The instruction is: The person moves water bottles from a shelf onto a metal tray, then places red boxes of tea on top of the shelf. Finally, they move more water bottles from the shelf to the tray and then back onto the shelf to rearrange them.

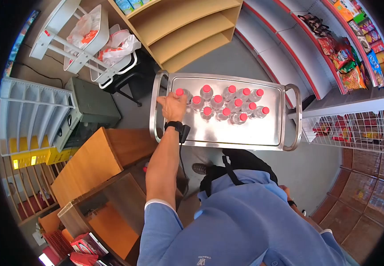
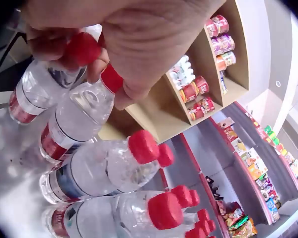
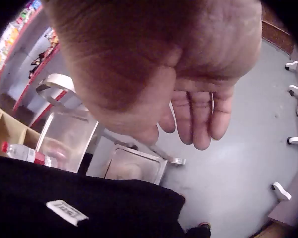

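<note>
Clear plastic water bottles [image 1: 217, 102] with red caps stand grouped on a steel trolley's tray [image 1: 254, 133]. My left hand [image 1: 173, 107] is at the leftmost bottle, close to the trolley's left handle. In the left wrist view, the thumb and fingers of the left hand [image 2: 144, 44] pinch around the red cap [image 2: 111, 79] of a bottle [image 2: 84, 114]; another red cap [image 2: 83, 48] lies against the fingers. Down beside my body, the right hand [image 1: 285, 191] hangs with loose fingers [image 3: 201, 119] and holds nothing.
Wooden shelves [image 1: 187, 26] stand beyond the trolley, and red-edged shelves [image 1: 285, 44] with snack packets run along the right. A wire basket [image 1: 356, 128] is right of the trolley. Wooden cabinets [image 1: 112, 155] sit close on my left.
</note>
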The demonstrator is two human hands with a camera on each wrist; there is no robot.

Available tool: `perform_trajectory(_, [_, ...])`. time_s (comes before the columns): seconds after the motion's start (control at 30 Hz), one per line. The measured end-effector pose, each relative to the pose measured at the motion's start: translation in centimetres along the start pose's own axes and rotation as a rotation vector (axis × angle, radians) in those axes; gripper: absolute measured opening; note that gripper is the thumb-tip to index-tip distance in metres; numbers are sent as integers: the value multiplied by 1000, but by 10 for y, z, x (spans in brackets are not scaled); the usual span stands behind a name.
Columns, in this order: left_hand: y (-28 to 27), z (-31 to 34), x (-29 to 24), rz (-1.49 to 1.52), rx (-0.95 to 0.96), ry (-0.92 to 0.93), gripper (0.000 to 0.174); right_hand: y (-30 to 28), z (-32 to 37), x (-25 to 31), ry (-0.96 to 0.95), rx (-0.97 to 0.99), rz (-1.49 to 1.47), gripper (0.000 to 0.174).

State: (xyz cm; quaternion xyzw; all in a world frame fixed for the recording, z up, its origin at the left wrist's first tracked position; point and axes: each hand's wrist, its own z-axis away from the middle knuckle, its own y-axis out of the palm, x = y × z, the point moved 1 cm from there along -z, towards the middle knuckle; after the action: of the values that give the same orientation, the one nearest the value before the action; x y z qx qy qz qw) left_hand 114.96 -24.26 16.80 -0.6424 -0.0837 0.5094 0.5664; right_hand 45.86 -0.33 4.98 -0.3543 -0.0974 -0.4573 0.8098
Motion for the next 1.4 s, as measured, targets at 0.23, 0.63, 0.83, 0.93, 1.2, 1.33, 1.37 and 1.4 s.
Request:
perform_trajectory(0.23, [10, 7, 15, 17, -34, 53, 43, 6, -39, -1, -90, 66, 168, 22])
perform_trajectory(0.63, [35, 8, 69, 320, -105, 44, 64, 16, -51, 186, -176, 141, 36, 31])
perform_trajectory(0.83, [40, 27, 73, 445, -41, -95, 65, 4, -67, 175, -388, 189, 267, 29])
perform_trajectory(0.93, [68, 73, 112, 537, -147, -115, 49, -18, -111, 111, -388, 216, 338, 29])
perform_trajectory(1.2, [112, 277, 304, 341, -137, -441, 36, -23, -113, 119, -489, 298, 449, 30])
perform_trajectory(1.33, [60, 325, 362, 54, -103, -1156, 54, -22, -108, 128, -545, 283, 492, 30])
perform_trajectory(1.37, [90, 347, 426, 59, -85, -1159, 54, -19, -102, 135, -559, 274, 507, 30])
perform_trajectory(1.4, [125, 356, 484, 149, -454, -1241, 59, -16, -89, 150, -548, 262, 521, 30])
